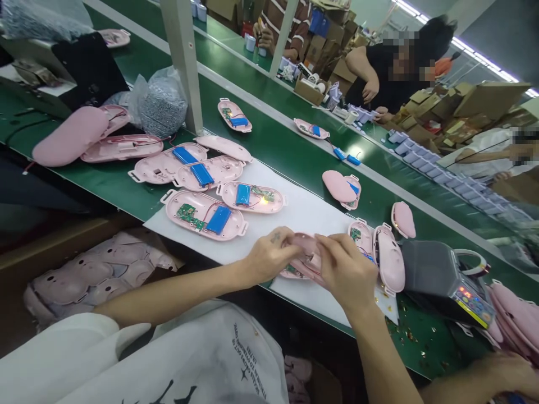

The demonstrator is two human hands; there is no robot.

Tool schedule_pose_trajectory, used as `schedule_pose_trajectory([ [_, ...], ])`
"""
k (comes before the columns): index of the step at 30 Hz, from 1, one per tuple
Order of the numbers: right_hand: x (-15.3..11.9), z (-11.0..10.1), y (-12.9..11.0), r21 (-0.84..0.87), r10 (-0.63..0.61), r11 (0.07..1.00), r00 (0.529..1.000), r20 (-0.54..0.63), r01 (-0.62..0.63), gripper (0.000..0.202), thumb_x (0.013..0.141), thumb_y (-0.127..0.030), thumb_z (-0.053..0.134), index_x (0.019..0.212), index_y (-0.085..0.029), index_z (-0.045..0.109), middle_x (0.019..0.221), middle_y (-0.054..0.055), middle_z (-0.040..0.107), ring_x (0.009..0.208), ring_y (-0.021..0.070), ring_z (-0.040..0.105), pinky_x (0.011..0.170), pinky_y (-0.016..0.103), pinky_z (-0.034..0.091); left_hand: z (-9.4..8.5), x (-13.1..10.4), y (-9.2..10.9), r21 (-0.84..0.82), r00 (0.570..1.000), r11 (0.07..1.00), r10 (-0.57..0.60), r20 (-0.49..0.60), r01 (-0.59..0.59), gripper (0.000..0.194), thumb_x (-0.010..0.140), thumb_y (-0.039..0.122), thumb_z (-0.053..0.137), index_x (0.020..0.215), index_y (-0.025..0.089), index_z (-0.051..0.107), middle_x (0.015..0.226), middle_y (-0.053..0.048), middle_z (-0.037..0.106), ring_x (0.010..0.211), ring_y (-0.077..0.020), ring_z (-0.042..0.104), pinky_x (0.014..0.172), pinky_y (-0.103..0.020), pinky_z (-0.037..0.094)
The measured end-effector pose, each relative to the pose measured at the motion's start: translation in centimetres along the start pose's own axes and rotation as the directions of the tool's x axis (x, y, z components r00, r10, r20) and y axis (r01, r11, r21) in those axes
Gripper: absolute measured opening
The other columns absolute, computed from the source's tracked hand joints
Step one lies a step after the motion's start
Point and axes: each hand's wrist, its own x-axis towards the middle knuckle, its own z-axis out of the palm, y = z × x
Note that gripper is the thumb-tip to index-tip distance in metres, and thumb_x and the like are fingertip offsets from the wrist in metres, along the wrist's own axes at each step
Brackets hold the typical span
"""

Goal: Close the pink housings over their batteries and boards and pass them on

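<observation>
My left hand (272, 255) and my right hand (347, 269) both grip a pink plastic shell half (309, 249), fingers pinched on its opposite sides. Under it, partly hidden, lies another shell with a green circuit board (293, 273). Left of my hands, an open pink shell (177, 205) with a circuit board and a blue battery (218, 219) rests on a white sheet. Behind it another open shell (273, 207) has a small yellow light glowing. Just right of my right hand, a closed-looking pink shell (389, 261) leans beside an open one.
A dark machine with a lit red display (438, 280) stands at the right, near stacked pink shells (516, 314). A co-worker's hand (501, 373) reaches in at lower right. A metal post (182, 62) rises at the bench's left. Boxed pink shells (92, 269) sit below.
</observation>
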Motion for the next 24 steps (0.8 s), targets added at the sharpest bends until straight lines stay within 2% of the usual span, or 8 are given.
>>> schedule_pose_trajectory([
  [4, 0.1, 0.1, 0.4, 0.182, 0.138, 0.974, 0.990, -0.023, -0.131, 0.017, 0.097, -0.014, 0.055, 0.101, -0.020, 0.070, 0.087, 0.003, 0.068, 0.074, 0.0134, 0.064, 0.065, 0.025, 0.048, 0.0, 0.3, -0.6, -0.284, 0.985, 0.946, -0.172, -0.034, 0.155, 0.015, 0.097, 0.029, 0.060, 0.093, 0.020, 0.072, 0.113, -0.011, 0.061, 0.094, -0.0190, 0.064, 0.078, -0.032, 0.057],
  [7, 0.4, 0.5, 0.4, 0.246, 0.198, 0.950, 0.980, 0.001, -0.192, 0.019, 0.098, -0.018, 0.053, 0.098, -0.021, 0.071, 0.086, 0.003, 0.067, 0.075, 0.0147, 0.064, 0.067, 0.027, 0.050, -0.2, 1.1, -1.1, -0.618, 0.903, 0.670, -0.390, 0.178, 0.412, 0.029, 0.089, 0.022, 0.069, 0.116, 0.021, 0.061, 0.111, -0.009, 0.066, 0.081, -0.0157, 0.068, 0.067, -0.027, 0.057],
  [9, 0.6, 1.0, 0.5, 0.235, 0.240, 0.940, 0.969, 0.052, -0.246, 0.019, 0.098, -0.025, 0.053, 0.099, -0.021, 0.072, 0.089, 0.004, 0.069, 0.077, 0.0163, 0.065, 0.066, 0.028, 0.048, -0.3, 1.8, -1.3, -0.680, 0.813, 0.471, -0.465, 0.350, 0.562, 0.041, 0.081, 0.020, 0.075, 0.118, 0.017, 0.058, 0.095, -0.006, 0.070, 0.074, -0.0165, 0.070, 0.061, -0.023, 0.055],
  [11, 0.7, 1.8, 1.0, 0.211, 0.274, 0.929, 0.949, 0.154, -0.303, 0.021, 0.095, -0.034, 0.057, 0.101, -0.021, 0.072, 0.092, 0.005, 0.071, 0.076, 0.0181, 0.065, 0.064, 0.029, 0.046, -0.3, 2.3, -1.5, -0.680, 0.762, 0.378, -0.476, 0.440, 0.628, 0.036, 0.076, 0.018, 0.078, 0.108, 0.014, 0.062, 0.086, -0.006, 0.072, 0.077, -0.0187, 0.071, 0.064, -0.023, 0.055],
  [16, 1.0, 3.8, 2.0, 0.216, 0.343, 0.871, 0.862, 0.374, -0.441, 0.019, 0.083, -0.040, 0.065, 0.084, -0.023, 0.072, 0.080, 0.002, 0.072, 0.071, 0.0209, 0.064, 0.063, 0.031, 0.045, 0.0, 2.9, -1.8, -0.620, 0.696, 0.361, -0.551, 0.461, 0.696, 0.025, 0.070, 0.012, 0.073, 0.095, 0.012, 0.069, 0.088, -0.009, 0.073, 0.082, -0.0212, 0.071, 0.069, -0.027, 0.056],
  [20, 1.7, 3.9, 0.8, 0.293, 0.378, 0.808, 0.831, 0.409, -0.512, 0.017, 0.078, -0.032, 0.066, 0.091, -0.022, 0.073, 0.092, 0.004, 0.074, 0.085, 0.0228, 0.068, 0.079, 0.034, 0.053, -0.7, 3.1, -1.7, -0.511, 0.753, 0.552, -0.493, 0.437, 0.658, 0.023, 0.077, 0.033, 0.071, 0.089, 0.014, 0.067, 0.083, -0.005, 0.071, 0.077, -0.0201, 0.068, 0.063, -0.025, 0.052],
  [22, 0.7, 3.3, 1.5, 0.363, 0.370, 0.783, 0.848, 0.380, -0.505, 0.021, 0.080, -0.032, 0.065, 0.097, -0.022, 0.072, 0.099, 0.005, 0.073, 0.093, 0.0226, 0.068, 0.087, 0.035, 0.053, -1.1, 3.4, -1.9, -0.438, 0.763, 0.629, -0.469, 0.444, 0.642, 0.034, 0.076, 0.044, 0.071, 0.092, 0.016, 0.063, 0.079, -0.002, 0.070, 0.068, -0.0184, 0.065, 0.054, -0.022, 0.048],
  [24, -2.3, 1.6, 3.9, 0.417, 0.589, 0.680, 0.788, 0.179, -0.603, 0.024, 0.084, -0.042, 0.062, 0.097, -0.022, 0.069, 0.096, 0.006, 0.072, 0.093, 0.0218, 0.068, 0.087, 0.035, 0.055, -1.4, 3.8, -2.3, -0.373, 0.715, 0.630, -0.462, 0.525, 0.681, 0.039, 0.077, 0.050, 0.071, 0.096, 0.018, 0.059, 0.066, 0.002, 0.065, 0.051, -0.0151, 0.057, 0.043, -0.021, 0.039],
])
